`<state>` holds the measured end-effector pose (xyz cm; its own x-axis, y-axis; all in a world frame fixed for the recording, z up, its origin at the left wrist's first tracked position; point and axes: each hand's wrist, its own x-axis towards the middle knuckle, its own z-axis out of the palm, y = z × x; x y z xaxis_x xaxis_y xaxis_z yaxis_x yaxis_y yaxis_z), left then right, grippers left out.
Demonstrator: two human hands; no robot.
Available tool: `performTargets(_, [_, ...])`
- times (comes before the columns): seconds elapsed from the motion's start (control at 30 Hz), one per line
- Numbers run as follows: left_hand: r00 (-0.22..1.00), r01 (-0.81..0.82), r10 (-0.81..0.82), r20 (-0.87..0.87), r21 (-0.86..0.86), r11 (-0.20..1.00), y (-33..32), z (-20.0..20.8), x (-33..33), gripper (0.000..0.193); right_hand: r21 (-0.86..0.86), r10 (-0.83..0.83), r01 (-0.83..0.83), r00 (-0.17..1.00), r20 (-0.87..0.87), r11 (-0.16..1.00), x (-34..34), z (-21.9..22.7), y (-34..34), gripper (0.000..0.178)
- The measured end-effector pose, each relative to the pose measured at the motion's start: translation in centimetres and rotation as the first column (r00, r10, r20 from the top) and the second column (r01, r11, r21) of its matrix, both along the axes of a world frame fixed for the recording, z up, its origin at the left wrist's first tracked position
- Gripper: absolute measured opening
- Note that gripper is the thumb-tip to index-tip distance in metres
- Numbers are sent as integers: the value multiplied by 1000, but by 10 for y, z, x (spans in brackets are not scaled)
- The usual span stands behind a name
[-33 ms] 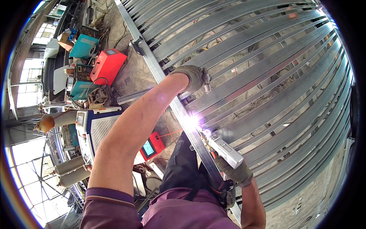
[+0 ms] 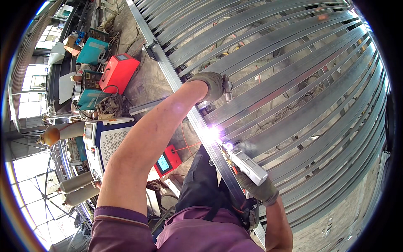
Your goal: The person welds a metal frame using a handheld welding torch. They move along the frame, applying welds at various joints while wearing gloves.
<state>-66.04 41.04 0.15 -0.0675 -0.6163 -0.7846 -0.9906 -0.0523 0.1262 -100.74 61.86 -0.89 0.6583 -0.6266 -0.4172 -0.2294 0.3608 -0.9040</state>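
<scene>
In a grey-green work glove, my left hand (image 2: 211, 85) rests on the frame with its fingers closed round what looks like a hammer (image 2: 228, 91); only its metal head shows and its handle is hidden. My right hand (image 2: 260, 189), gloved too, grips a silver welding gun (image 2: 249, 167). The gun's nozzle points at the corner where a flat metal bar meets the long edge rail (image 2: 226, 167). A bright white-violet arc (image 2: 213, 133) burns there and hides the joint. Parallel grey metal bars (image 2: 277, 90) stretch away to the right from the rail.
On the left stand a red machine (image 2: 120, 72), teal welding machines (image 2: 92, 50) and a white-and-blue cabinet (image 2: 110, 140). A red box with a lit screen (image 2: 163, 163) sits near my legs. Cables (image 2: 308, 90) lie on the floor beneath the bars. Gas cylinders (image 2: 77, 189) are at the lower left.
</scene>
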Motion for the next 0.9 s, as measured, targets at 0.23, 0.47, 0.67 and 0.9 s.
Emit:
performTargets(0.23, [998, -59, 59, -26, 2, 998, -1, -1, 0, 34, -13, 0, 0, 1000, 0, 1000, -1, 0, 1, 43])
performTargets(0.47, [1000, 22, -23, 7, 62, 998, 0, 9, -2, 32, 38, 8, -7, 1000, -26, 999, -3, 1, 1, 41])
performTargets(0.67, [1000, 13, -12, 9, -60, 998, 2, 11, -3, 33, 19, -21, 21, 1000, 1, 1000, -3, -4, 5, 39])
performTargets(0.9, [996, 79, -76, 46, -69, 994, 0, 12, -5, 32, -39, -18, 19, 1000, 10, 999, -1, -1, 3, 40])
